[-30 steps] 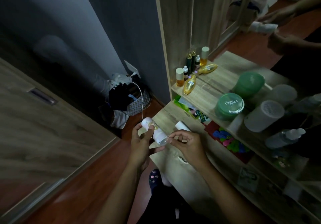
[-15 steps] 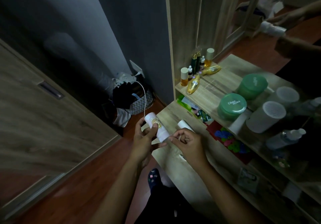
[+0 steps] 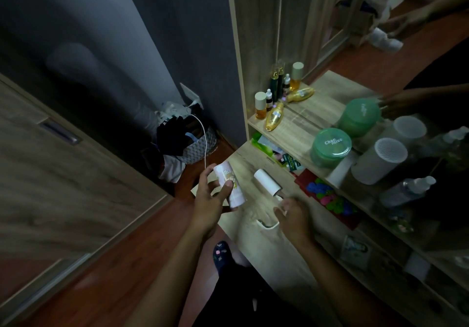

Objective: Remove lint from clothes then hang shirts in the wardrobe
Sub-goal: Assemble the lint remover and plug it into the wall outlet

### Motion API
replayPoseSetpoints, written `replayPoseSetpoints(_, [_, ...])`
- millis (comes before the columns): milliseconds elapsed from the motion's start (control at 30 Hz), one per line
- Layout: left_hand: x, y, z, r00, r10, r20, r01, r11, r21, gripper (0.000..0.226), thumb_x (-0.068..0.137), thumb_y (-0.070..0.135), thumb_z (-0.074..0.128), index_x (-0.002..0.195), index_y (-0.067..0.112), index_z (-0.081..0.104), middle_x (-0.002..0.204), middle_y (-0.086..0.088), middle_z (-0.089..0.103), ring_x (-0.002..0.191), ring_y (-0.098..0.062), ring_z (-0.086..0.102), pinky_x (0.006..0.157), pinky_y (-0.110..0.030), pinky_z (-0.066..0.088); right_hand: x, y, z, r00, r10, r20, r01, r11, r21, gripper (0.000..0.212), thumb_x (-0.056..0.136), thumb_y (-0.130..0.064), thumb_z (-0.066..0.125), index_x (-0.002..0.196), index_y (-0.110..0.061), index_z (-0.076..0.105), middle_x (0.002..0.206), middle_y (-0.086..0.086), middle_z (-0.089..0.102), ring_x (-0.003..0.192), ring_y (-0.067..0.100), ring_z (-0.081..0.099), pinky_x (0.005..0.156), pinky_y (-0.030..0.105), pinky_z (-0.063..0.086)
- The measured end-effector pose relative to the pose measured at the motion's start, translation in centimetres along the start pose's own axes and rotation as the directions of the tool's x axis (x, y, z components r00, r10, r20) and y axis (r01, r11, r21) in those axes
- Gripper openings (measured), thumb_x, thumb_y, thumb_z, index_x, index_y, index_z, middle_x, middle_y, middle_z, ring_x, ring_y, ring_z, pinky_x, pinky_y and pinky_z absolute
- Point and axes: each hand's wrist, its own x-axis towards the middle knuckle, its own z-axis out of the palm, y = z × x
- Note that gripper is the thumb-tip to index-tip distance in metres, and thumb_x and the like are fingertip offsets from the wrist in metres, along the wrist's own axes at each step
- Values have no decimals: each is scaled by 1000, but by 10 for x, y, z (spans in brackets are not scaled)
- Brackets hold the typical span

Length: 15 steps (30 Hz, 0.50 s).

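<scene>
lint roller point(image 3: 267, 182) lies on wooden worktop point(image 3: 276, 245), white handle toward right hand point(image 3: 291, 216). right hand hovers just above handle, fingers apart, blurred. left hand point(image 3: 210, 202) fingers clamped on printed roller cover point(image 3: 229, 186), held tilted left of roller. green jar point(image 3: 330, 146) on shelf behind.

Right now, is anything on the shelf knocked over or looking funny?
Yes. One gold bottle lies on its side on the shelf, while the small bottles behind it stand upright. Nothing looks spilled. The left hand holds a white roll; the lint roller lies on the lower surface.
</scene>
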Motion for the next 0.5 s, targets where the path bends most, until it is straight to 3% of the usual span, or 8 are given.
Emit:
replayPoseSetpoints(67, [1, -1, 2, 1000, 1, 3, -1, 1000, 19, 53, 92, 13, 67, 136, 33, 44, 114, -9, 62, 91, -23, 68, 67, -50, 60, 1, 16, 5, 999, 8, -47, -20, 968, -248, 29, 82, -43, 67, 96, -19, 62, 96, 3, 67, 91, 22, 64, 77, 36, 53])
replayPoseSetpoints(133, [2, -4, 3, 1000, 0, 0, 0, 999, 32, 53, 91, 13, 68, 135, 32, 45, 117, -14, 61, 93, -24, 68, 66, -50, 60, 1, 23, 8, 997, 38, -69, -59, 935, -350, 38, 79, -50, 67, 96, -16, 60, 94, 4, 67, 90, 23, 64, 74, 33, 52])
replayPoseSetpoints(300, [4, -9, 2, 1000, -11, 7, 11, 996, 84, 53, 90, 15, 70, 132, 35, 46, 124, -18, 56, 111, -32, 61, 64, -49, 60, 6, 31, 17, 983, 178, -35, -181, 972, -148, 40, 73, -47, 76, 84, -21, 48, 87, 6, 69, 82, 24, 67, 67, 30, 52])
replayPoseSetpoints(500, [5, -5, -4, 999, -42, -4, 42, 996, 77, 55, 91, 15, 69, 137, 31, 44, 125, -14, 56, 106, -29, 63, 61, -43, 59, 1, 31, 18, 989, 110, 101, -92, 981, -172, 35, 78, -38, 67, 58, -14, 53, 59, 9, 61, 62, 25, 63, 56, 28, 39])
